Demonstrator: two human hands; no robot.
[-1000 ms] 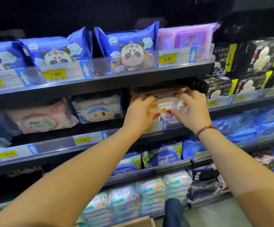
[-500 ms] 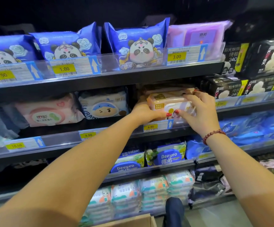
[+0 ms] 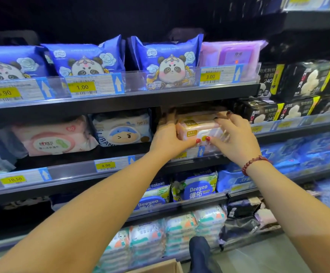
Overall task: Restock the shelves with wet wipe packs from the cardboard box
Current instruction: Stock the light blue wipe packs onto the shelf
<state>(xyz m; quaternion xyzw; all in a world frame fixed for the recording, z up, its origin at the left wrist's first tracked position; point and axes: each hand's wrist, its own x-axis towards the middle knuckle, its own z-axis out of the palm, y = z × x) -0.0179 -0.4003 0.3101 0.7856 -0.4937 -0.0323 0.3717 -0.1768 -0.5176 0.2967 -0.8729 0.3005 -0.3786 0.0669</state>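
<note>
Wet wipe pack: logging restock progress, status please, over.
Left hand, right hand: both grip pink wet wipe pack. Pack at shelf front, not released. Nothing blocking.

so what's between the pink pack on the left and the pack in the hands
One white pack with a blue-capped cartoon face, standing on the same shelf; the head view shows it.

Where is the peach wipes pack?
Head view, middle shelf, right of centre: the peach wipes pack is gripped between left hand and right hand, beside the winking-face pack.
</note>
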